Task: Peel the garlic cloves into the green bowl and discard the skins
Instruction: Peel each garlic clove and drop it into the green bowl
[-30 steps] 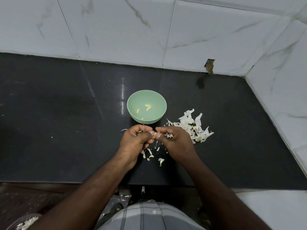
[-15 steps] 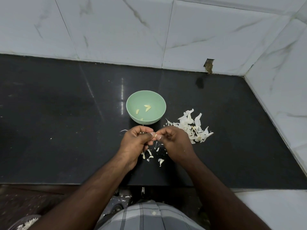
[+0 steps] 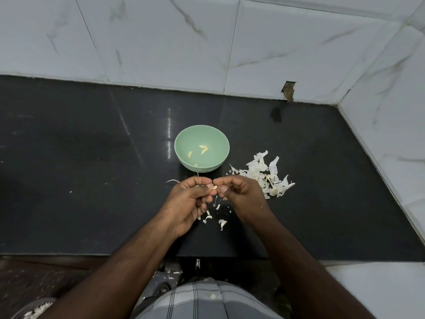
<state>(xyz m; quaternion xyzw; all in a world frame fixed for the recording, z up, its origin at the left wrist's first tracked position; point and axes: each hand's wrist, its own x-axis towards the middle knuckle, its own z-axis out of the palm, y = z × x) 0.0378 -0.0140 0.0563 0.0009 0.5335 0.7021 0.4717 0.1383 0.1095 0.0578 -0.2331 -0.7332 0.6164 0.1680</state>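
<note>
A dark, glossy table (image 3: 69, 171) runs up to a wall of white marbled tiles (image 3: 161, 42), with a second tiled wall closing the corner on the right. Two bare forearms reach in from the bottom edge and meet near the middle, just in front of a green bowl (image 3: 181, 143). The left hand (image 3: 188, 203) is turned palm toward the camera, fingers curled, thumb and forefinger pinching a small garlic clove (image 3: 214, 187). The right hand (image 3: 243, 196) faces it, knuckles up and fingers bent inward, its fingertips on the same clove — both hands grip it between them, held above the table. The bowl stands upright just beyond the hands and holds a few peeled cloves (image 3: 203, 149). A loose pile of white skins (image 3: 264, 173) lies on the table to the right of the bowl, near the right hand, and smaller scraps (image 3: 222, 224) are scattered under and between the hands.
</note>
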